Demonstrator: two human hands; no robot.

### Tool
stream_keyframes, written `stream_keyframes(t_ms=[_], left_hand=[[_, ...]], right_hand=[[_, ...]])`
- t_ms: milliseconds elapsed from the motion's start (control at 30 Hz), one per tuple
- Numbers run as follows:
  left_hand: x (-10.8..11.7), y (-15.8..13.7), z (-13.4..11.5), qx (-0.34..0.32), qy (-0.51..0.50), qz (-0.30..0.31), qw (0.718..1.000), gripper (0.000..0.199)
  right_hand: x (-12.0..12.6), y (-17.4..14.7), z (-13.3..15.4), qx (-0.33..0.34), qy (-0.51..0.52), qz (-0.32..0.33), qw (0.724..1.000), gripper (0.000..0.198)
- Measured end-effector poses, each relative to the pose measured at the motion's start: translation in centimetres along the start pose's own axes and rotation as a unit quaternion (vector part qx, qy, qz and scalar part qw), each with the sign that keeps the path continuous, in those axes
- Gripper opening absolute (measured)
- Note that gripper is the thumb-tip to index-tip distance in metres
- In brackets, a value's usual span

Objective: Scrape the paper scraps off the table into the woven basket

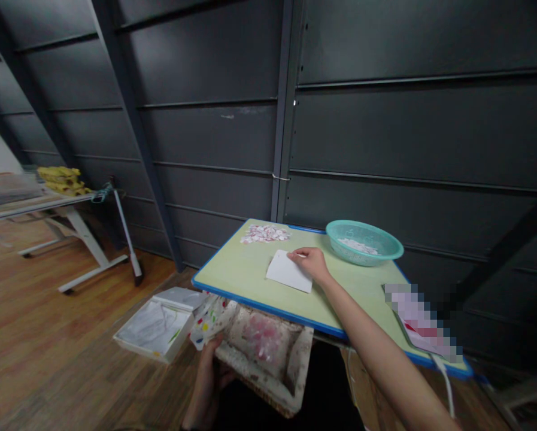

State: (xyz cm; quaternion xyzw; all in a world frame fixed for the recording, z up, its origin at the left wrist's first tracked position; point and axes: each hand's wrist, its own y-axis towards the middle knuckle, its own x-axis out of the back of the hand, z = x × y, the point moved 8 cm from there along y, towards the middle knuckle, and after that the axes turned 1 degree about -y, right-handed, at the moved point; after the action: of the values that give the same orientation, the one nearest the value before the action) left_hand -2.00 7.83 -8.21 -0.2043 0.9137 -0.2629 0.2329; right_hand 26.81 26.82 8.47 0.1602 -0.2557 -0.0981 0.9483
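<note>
My right hand (pixel 311 264) pinches the upper right part of a white card (pixel 288 272), which lies on or just above the pale green tabletop (pixel 232 272). Below the table's front edge, my left hand (pixel 211 365) grips the left side of a worn, whitish foam box (pixel 290 395), held tilted. Inside that box is something pink under what looks like clear plastic (pixel 263 338). A white cloth or bag with coloured spots (pixel 209 317) hangs at its left corner, close to my left fingers, which are partly hidden.
A pile of small whitish pieces (pixel 264 233) lies at the table's far left. At the back right stands a turquoise basket (pixel 362 242) holding similar pieces. A pixelated device (pixel 423 323) with a cable lies at right. An open white box (pixel 158 326) is on the floor.
</note>
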Motion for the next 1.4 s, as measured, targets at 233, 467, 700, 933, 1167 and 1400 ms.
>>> stream_keyframes(t_ms=[233, 467, 700, 933, 1167, 1400], left_hand=[[-0.2, -0.5, -0.4, 0.000, 0.014, -0.013, 1.000, 0.062], [-0.1, -0.5, -0.3, 0.001, 0.019, -0.019, 1.000, 0.062], [-0.2, -0.7, -0.5, -0.004, 0.018, -0.012, 1.000, 0.062], [-0.4, -1.4, -1.3, -0.012, 0.004, -0.005, 1.000, 0.059], [-0.3, -1.1, -1.1, 0.001, 0.006, -0.030, 1.000, 0.060], [0.1, -0.7, -0.9, -0.003, 0.004, -0.028, 1.000, 0.063]], right_hand=[[-0.3, 0.0, 0.0, 0.003, -0.002, 0.013, 1.000, 0.032], [-0.2, 0.0, 0.1, 0.013, 0.003, 0.005, 1.000, 0.034], [2.0, 0.5, -0.6, -0.003, 0.024, -0.087, 0.996, 0.040], [4.1, 0.5, -0.4, -0.006, -0.050, -0.133, 0.990, 0.031], [4.1, 0.8, -0.9, -0.011, -0.139, -0.137, 0.981, 0.033], [3.3, 1.1, -1.2, 0.005, -0.095, -0.119, 0.988, 0.031]])
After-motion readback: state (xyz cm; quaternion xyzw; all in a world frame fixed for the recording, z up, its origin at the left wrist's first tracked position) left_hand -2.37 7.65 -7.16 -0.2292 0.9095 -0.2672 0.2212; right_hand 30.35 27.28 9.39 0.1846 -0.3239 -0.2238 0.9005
